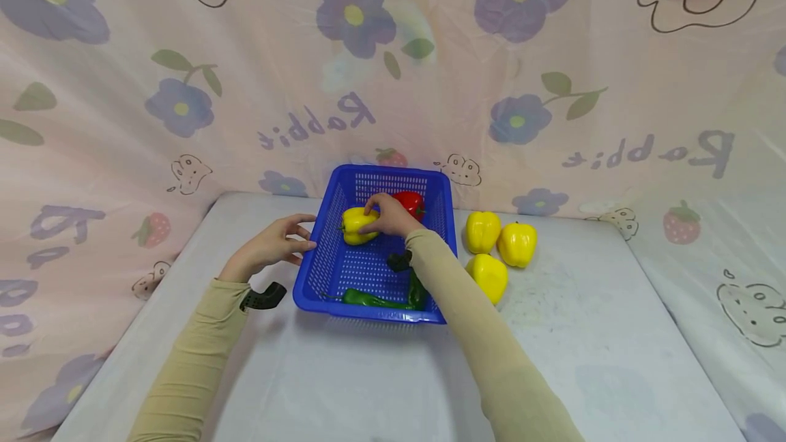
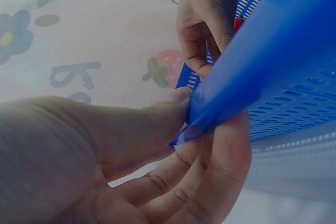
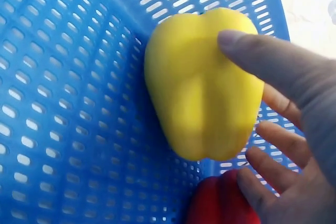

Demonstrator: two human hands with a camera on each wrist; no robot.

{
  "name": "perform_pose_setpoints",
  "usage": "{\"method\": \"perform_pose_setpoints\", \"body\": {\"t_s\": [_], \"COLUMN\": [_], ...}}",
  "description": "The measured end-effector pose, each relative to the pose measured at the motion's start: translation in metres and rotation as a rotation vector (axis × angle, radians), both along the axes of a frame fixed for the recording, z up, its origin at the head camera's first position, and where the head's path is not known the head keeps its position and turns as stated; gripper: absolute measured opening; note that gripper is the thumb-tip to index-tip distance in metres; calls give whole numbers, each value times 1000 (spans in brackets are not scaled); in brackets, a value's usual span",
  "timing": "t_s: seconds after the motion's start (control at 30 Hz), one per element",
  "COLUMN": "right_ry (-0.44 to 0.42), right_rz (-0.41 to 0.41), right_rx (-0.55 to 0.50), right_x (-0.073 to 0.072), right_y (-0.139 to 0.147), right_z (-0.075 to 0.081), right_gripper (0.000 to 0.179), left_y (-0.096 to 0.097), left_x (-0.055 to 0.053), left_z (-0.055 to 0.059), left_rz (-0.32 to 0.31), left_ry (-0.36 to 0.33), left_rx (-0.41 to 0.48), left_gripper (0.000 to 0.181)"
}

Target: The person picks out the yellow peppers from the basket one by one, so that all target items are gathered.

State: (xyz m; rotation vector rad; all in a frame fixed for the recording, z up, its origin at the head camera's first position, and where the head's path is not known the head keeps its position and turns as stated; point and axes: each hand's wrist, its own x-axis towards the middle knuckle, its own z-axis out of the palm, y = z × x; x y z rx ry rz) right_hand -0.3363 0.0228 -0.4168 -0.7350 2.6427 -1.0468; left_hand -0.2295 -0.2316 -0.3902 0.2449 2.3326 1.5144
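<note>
A blue perforated plastic basket point(image 1: 374, 316) stands on the table. At its left side my left hand point(image 1: 273, 245) pinches the rim, thumb on one face and fingers curled below, as the left wrist view shows. Inside the basket, my right hand point(image 1: 393, 215) grips a yellow bell pepper point(image 1: 356, 226) near the left wall. The thumb lies across the pepper's side in the right wrist view, with the index finger partly hidden behind it. Close by the other fingertips is a red bell pepper point(image 3: 223, 200), in the basket's far right part.
Long green peppers point(image 1: 371, 299) lie along the basket's near side, partly behind the right sleeve. Three yellow bell peppers point(image 1: 518, 244) sit on the white tabletop point(image 1: 589, 333) right of the basket. A patterned curtain point(image 1: 430, 87) hangs behind the table.
</note>
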Motion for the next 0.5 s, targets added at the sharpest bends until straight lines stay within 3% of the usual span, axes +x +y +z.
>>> {"method": "perform_pose_setpoints", "body": {"t_s": [0.33, 0.5], "right_ry": [-64, -104], "right_rz": [24, 38], "right_rx": [6, -7], "right_x": [2, 5], "right_y": [-1, -1], "right_z": [0, 2], "right_gripper": [43, 59], "left_y": [1, 1], "left_x": [0, 0], "left_z": [1, 1], "left_rz": [7, 8], "left_ry": [-7, -8], "left_rx": [1, -3], "left_gripper": [64, 64]}}
